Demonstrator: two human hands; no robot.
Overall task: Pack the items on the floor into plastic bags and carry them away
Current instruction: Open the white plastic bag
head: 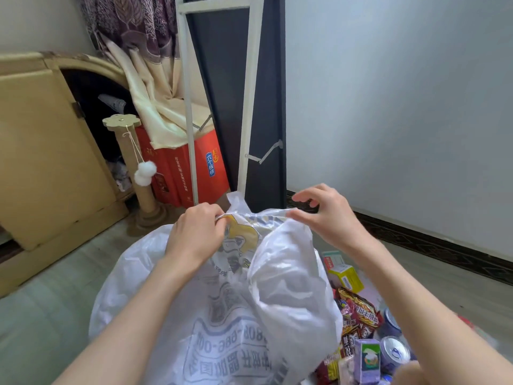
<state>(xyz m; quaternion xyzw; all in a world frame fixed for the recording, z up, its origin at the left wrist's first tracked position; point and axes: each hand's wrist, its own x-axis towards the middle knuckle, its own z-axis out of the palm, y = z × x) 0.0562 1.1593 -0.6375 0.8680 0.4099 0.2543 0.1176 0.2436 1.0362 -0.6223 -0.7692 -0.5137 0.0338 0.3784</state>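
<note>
A big white plastic bag (280, 284) printed with a cartoon figure and grey lettering fills the middle of the view, held up between my hands. My left hand (194, 234) grips the bag's top edge at the left. At the right, my right hand (324, 215) pinches that same edge between thumb and forefinger, its other fingers lifted. On the floor to the right lie several items: a red snack packet (358, 309), a yellow-green box (347, 276), a purple carton (367, 359) and drink cans (394, 351).
A cat scratching post (138, 168) with a hanging pompom stands at the left beside a red carton (191, 165) and a beige cabinet (41, 151). A white-framed dark panel (249, 107) leans ahead. Grey wall with dark skirting (433, 240) runs at the right.
</note>
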